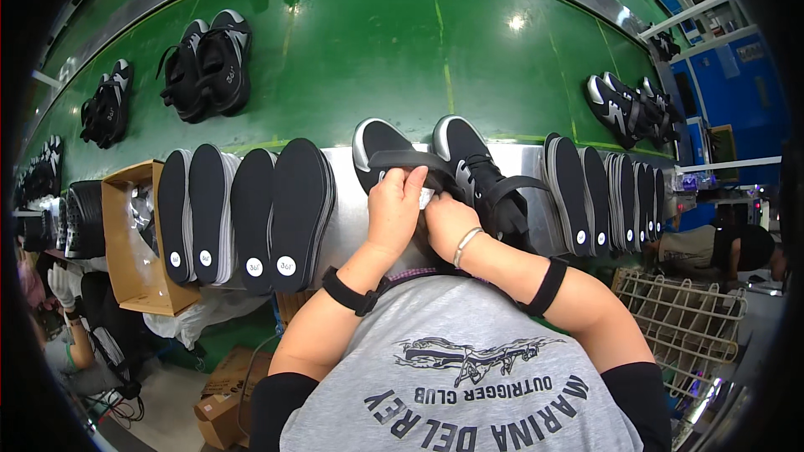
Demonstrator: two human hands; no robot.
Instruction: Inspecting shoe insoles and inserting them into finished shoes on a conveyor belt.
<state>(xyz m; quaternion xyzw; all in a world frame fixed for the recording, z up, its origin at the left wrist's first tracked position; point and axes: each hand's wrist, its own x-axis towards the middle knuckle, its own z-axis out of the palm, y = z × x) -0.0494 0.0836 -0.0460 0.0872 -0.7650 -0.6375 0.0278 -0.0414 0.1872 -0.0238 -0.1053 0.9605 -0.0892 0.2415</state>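
Observation:
Right in front of me, a black shoe with a silver toe (370, 139) stands on the metal ledge, its dark strap (399, 159) lying across the top. My left hand (394, 211) is closed on this shoe around its opening, thumb up by the strap. Close beside it, my right hand (450, 224) is closed, fingertips bent down at the same opening and hidden from view. A small white piece (425, 197), perhaps a label, shows between the two hands. A matching shoe (476, 159) stands just to the right with its strap sticking out sideways.
Stacks of black insoles (297, 209) lie left of the shoes, and more insoles (569, 188) lie to the right. Beyond is a green conveyor belt (360, 33) carrying other shoe pairs (209, 67). A cardboard box (126, 272) sits at left, a wire rack (682, 310) at right. Other people work nearby.

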